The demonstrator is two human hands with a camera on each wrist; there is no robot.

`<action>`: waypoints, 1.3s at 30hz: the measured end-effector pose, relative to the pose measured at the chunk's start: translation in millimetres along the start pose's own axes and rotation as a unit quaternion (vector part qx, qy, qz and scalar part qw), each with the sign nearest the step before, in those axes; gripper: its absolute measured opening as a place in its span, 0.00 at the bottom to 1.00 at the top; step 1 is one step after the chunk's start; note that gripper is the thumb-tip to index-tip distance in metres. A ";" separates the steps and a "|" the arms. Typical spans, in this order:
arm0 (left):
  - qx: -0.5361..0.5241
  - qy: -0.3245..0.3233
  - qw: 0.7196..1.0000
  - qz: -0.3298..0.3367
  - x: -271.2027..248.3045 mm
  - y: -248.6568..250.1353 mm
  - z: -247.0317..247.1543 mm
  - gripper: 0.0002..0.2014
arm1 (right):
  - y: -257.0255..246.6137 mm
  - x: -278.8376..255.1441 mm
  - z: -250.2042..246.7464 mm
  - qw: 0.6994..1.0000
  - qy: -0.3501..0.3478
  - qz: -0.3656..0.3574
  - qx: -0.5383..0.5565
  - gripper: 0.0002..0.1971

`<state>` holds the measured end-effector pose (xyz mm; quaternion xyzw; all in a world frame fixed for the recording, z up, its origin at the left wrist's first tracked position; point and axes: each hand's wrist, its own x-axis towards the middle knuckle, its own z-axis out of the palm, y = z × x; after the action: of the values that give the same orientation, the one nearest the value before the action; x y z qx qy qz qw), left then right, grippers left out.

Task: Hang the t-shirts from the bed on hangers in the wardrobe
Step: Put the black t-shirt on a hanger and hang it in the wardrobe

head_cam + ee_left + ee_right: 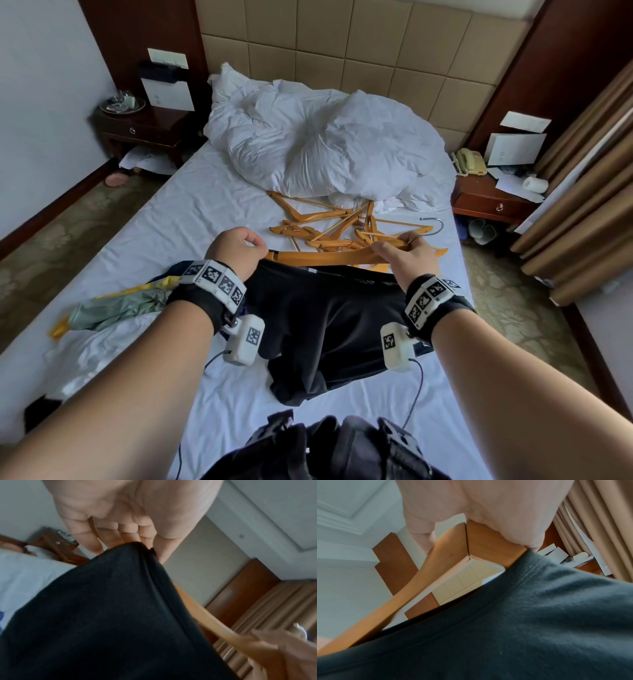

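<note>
Black t-shirt (329,308) and wooden hanger (322,256) are pinched by left hand (236,248) and right hand (409,255). Spare hangers (329,226) and a rumpled duvet (325,144) crowd the bed (191,205) beyond.

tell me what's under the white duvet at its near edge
The far ends of a few wooden hangers from the pile slip under the white duvet's near edge, on the bed sheet. Whatever lies further beneath the duvet is covered and cannot be seen.
</note>
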<state>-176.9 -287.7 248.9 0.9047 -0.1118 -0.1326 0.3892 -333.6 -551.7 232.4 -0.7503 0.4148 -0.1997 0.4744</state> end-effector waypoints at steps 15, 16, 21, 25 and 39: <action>0.029 -0.037 0.988 0.145 -14.3 39.0 -6.9 0.17 | -81.2 -31.4 5.5 0.987 0.001 -0.155 -0.040 0.18; 0.025 -0.044 0.987 0.151 -13.5 41.0 -8.5 0.13 | -85.8 -31.7 7.4 0.986 -0.002 -0.162 -0.047 0.20; 0.106 -0.113 0.976 0.154 -5.6 50.5 -10.6 0.14 | -103.3 -35.8 13.5 0.982 -0.006 -0.176 -0.066 0.22; 0.120 -0.125 0.974 0.144 -3.5 51.8 3.2 0.16 | -99.3 -39.1 23.5 0.982 -0.021 -0.166 -0.087 0.22; 0.052 -0.141 0.969 0.195 -0.7 32.8 55.9 0.11 | -34.1 -38.1 -1.8 0.994 0.030 -0.059 0.088 0.14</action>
<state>-199.1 -347.3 236.1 0.8566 -0.3465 -0.1744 0.3402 -342.0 -514.7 266.8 -0.7225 0.3644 -0.2854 0.5135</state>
